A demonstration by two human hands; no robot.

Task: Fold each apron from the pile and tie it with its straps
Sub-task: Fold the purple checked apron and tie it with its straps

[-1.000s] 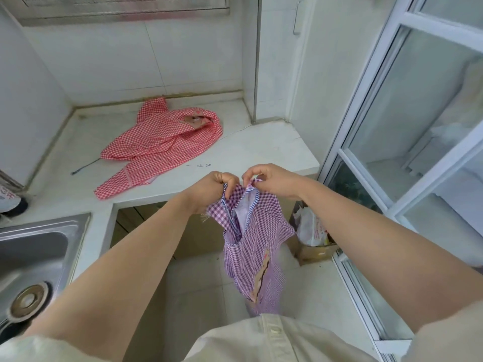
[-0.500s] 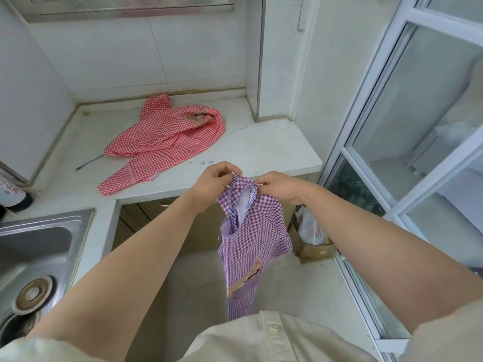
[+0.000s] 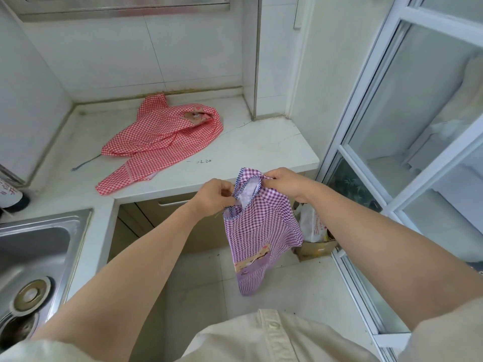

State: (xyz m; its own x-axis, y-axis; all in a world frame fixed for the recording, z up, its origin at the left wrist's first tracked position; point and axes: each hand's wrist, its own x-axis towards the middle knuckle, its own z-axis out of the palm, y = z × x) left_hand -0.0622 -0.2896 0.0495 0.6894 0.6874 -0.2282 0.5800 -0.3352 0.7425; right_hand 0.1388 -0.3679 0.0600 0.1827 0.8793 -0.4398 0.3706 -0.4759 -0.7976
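my left hand (image 3: 214, 195) and right hand (image 3: 285, 184), fingers curled, pinch the top hem of the purple gingham apron (image 3: 261, 231), hanging at 5 o'clock from the red gingham apron (image 3: 162, 137); i judge it light, limp, best gripped at hem corners.

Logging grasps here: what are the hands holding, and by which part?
The purple checked apron, pinched at its top edge by the left hand and the right hand; the rest hangs free.
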